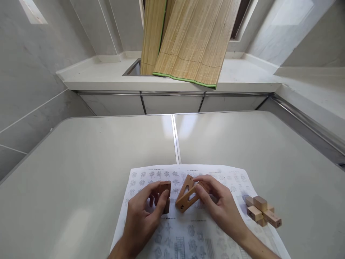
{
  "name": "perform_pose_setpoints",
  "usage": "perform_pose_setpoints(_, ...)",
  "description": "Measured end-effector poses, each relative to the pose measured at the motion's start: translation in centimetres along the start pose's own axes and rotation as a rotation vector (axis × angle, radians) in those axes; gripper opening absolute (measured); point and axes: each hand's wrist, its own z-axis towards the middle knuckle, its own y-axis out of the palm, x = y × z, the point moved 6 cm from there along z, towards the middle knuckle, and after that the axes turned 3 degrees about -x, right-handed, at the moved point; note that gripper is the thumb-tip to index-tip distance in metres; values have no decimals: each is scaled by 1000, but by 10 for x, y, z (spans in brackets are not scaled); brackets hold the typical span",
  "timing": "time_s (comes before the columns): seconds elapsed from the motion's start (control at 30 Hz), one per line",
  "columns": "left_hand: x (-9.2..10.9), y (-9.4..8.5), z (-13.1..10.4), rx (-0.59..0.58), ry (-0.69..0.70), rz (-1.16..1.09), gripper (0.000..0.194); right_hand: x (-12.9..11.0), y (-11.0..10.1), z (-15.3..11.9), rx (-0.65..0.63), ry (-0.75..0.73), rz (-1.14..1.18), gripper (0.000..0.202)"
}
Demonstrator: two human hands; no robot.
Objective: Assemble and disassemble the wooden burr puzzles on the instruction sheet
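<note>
My left hand [145, 212] is closed around a dark brown wooden block [166, 205] held upright over a printed sheet [185, 230]. Just to the right, my right hand [221, 205] pinches the upper end of a lighter brown slotted wooden piece [185, 202] marked with a number. Behind it, a second slotted piece [184, 185] leans at an angle, its upper end close to my right fingertips. The two slotted pieces meet at their lower left ends. Small line drawings and text cover the sheet.
An assembled cluster of pale wooden blocks [260, 209] sits on the sheet's right side. The light table [81, 172] has a seam [175, 140] down its middle. Beyond it, a bamboo mat [191, 46] hangs over a white counter [102, 77] with a sink [132, 68].
</note>
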Motion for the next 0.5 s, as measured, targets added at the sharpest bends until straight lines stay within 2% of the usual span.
perform_pose_setpoints(0.13, -10, 6, -1, -46, -78, 40, 24, -2, -2, 0, 51, -45, -143, 33)
perform_pose_setpoints(0.3, -11, 10, -2, -62, -3, 157, 38, -4, -4, 2, 113, -91, -294, 33)
perform_pose_setpoints(0.5, -11, 13, -1, -73, 39, 237, 40, -3, -2, 4, 119, -175, -439, 26)
